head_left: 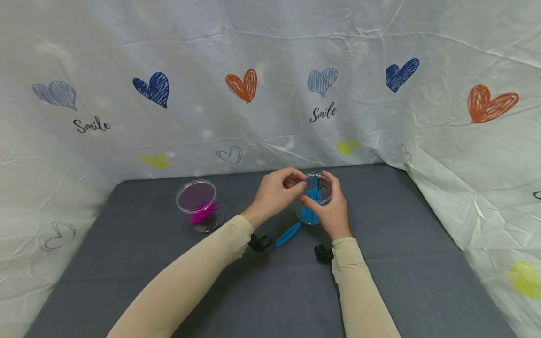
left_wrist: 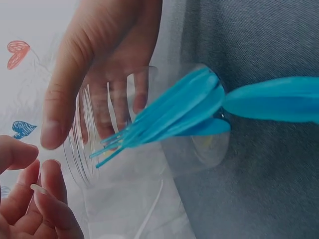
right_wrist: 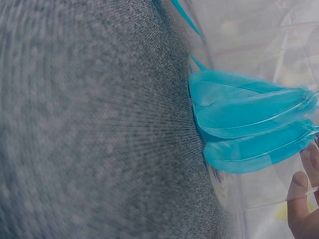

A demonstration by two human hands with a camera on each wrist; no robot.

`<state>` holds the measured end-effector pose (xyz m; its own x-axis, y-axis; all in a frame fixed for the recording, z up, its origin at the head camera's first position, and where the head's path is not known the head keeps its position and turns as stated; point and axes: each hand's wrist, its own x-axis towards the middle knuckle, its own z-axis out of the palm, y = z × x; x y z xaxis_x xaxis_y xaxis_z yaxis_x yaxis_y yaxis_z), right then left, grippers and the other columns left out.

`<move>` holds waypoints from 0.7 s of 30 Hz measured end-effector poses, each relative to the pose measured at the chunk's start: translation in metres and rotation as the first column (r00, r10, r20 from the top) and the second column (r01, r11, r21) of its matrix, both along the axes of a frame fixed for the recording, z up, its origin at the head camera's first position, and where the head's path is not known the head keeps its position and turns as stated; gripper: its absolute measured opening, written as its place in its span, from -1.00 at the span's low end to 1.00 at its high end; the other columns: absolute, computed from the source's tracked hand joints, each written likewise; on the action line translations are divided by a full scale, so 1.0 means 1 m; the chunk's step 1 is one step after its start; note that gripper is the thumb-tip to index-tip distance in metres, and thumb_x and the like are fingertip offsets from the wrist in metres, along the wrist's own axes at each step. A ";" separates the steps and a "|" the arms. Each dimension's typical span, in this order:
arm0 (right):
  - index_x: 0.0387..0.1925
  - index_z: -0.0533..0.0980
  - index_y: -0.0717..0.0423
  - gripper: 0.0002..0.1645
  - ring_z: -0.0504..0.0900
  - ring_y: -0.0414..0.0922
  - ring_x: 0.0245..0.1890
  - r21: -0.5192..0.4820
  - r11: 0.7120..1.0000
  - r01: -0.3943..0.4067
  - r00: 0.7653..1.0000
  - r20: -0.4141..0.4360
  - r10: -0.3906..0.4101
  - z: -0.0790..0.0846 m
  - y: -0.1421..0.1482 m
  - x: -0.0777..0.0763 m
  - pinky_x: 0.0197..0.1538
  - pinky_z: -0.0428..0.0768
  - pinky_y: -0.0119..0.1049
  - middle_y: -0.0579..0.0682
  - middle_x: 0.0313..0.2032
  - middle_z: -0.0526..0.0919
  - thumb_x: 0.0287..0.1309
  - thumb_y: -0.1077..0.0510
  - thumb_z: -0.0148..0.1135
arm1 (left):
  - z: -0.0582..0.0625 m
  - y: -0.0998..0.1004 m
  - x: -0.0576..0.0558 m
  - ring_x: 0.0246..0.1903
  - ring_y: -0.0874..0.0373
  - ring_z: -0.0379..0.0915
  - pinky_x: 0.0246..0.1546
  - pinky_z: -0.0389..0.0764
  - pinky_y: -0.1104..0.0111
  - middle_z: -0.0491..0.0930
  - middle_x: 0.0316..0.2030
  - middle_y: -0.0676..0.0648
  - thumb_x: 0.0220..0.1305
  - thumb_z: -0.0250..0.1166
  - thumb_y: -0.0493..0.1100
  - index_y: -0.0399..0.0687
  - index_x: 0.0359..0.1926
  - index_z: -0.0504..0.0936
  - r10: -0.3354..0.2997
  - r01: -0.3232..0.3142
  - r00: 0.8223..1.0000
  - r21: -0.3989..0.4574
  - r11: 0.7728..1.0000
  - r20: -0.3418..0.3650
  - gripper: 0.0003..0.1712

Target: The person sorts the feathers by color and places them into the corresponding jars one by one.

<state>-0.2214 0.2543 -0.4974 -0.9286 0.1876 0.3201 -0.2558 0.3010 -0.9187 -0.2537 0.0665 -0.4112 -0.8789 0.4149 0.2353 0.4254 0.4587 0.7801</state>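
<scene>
My right hand (head_left: 334, 213) grips a clear plastic jar (left_wrist: 199, 162) round its upper part, thumb on the near side. Blue feathers (right_wrist: 249, 112) stand inside with their quills up, vanes against the bottom. At the left of the jar's rim is my left hand (head_left: 278, 190); its fingers are loosely bent, and a gap shows between thumb and index finger in the left wrist view. I see nothing held there. On the cloth in front of the jar lies one loose blue feather (head_left: 288, 234), partly hidden behind the left wrist's black camera.
A second clear jar (head_left: 186, 201), with magenta feathers (head_left: 203, 213) inside, stands to the left, near the left forearm. Dark grey cloth (head_left: 270, 300) covers the table. A white curtain (head_left: 270, 126) printed with hearts hangs right behind the table's back edge.
</scene>
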 end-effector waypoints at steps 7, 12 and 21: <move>0.62 0.21 -0.36 0.08 0.43 -0.03 0.54 0.007 1.000 0.002 1.000 0.006 -0.002 0.000 0.000 0.002 0.53 0.38 0.22 -0.08 0.52 0.47 0.21 -0.21 0.61 | -0.007 -0.020 0.007 -0.24 0.20 0.63 -0.26 0.68 0.26 0.78 -0.02 0.11 0.54 0.38 0.02 0.16 0.09 0.76 0.015 -0.016 1.000 -0.028 0.999 -0.028 -0.78; 0.63 0.21 -0.32 0.10 0.43 -0.03 0.54 0.015 1.000 0.009 1.000 0.000 -0.009 -0.001 -0.001 0.003 0.55 0.37 0.19 -0.07 0.52 0.47 0.20 -0.21 0.62 | -0.018 -0.040 0.016 -0.24 0.18 0.62 -0.27 0.69 0.24 0.77 -0.03 0.12 0.53 0.39 0.02 0.15 0.08 0.75 0.016 -0.016 1.000 -0.063 0.998 0.001 -0.79; 0.63 0.21 -0.32 0.11 0.43 -0.03 0.54 0.012 1.000 0.003 1.000 -0.005 -0.003 0.001 0.000 0.004 0.57 0.34 0.19 -0.08 0.52 0.47 0.19 -0.19 0.63 | -0.035 -0.077 0.040 -0.28 0.27 0.60 -0.30 0.67 0.36 0.78 -0.04 0.10 0.45 0.45 -0.05 0.07 0.10 0.76 -0.024 0.023 1.000 -0.225 0.974 -0.002 -0.74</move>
